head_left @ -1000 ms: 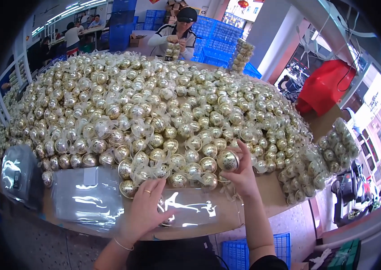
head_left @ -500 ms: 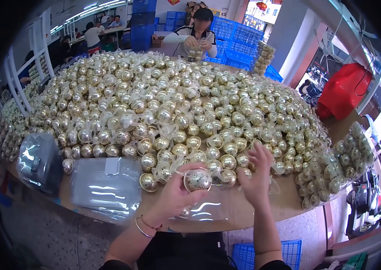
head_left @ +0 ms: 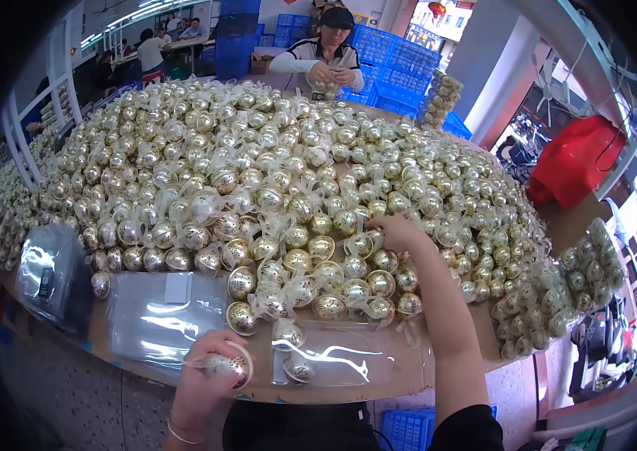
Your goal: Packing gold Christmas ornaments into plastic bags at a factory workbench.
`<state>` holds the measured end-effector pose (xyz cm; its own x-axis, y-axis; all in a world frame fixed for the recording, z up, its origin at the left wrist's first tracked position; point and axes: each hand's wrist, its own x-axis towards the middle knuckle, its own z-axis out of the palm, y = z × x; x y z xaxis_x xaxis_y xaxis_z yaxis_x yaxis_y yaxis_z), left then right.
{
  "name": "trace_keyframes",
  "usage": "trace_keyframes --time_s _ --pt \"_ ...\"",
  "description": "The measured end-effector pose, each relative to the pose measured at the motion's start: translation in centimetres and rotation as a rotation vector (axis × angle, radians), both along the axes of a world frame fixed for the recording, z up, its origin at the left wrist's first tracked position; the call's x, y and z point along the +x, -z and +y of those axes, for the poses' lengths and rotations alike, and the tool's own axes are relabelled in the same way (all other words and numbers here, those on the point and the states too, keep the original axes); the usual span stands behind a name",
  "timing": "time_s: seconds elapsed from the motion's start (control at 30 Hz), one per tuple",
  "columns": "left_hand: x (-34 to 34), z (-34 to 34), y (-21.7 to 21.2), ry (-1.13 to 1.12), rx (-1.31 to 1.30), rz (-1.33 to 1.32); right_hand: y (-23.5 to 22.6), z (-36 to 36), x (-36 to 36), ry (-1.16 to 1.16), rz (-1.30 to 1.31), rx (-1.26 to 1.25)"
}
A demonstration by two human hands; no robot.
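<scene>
My left hand (head_left: 202, 372) is closed around a gold ball ornament (head_left: 241, 367) with a perforated side and a rim, held low at the table's front edge. My right hand (head_left: 397, 230) reaches forward into the heap of gold ball ornaments (head_left: 258, 158), many with sheer pale ribbons. Its fingers are bent down among the balls, and what they grip is hidden. Between my arms lies a clear plastic bag (head_left: 379, 357) on the table, with two ball ornaments (head_left: 300, 368) at its left end.
A stack of clear bags (head_left: 157, 319) lies at front left, beside another stack (head_left: 51, 274). Packed ball ornaments (head_left: 533, 316) stand at right. Across the table a person (head_left: 326, 60) handles a bag. A blue crate (head_left: 406, 428) sits below the edge.
My left hand has moved left and toward me with its ball ornament. My right hand, earlier raised with fingers apart, has stretched forward into the heap.
</scene>
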<state>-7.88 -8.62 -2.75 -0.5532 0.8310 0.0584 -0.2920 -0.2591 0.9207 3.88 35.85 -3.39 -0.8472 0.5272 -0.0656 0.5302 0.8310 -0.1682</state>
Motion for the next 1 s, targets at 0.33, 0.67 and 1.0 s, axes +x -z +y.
trace_keyframes --time_s 0.33,0.67,1.0 --pt "-2.4 -10.4 5.0 0.324 0.056 -0.074 -5.0 -4.7 3.6 0.169 0.509 -0.69" --pt "-0.5 -22.4 30.9 -0.293 -0.512 -0.808 -3.0 -5.3 5.6 0.576 0.757 -0.564" --pt "5.6 -28.1 41.6 -0.527 -0.665 -0.219 2.1 -7.9 -3.5 0.293 0.232 0.026"
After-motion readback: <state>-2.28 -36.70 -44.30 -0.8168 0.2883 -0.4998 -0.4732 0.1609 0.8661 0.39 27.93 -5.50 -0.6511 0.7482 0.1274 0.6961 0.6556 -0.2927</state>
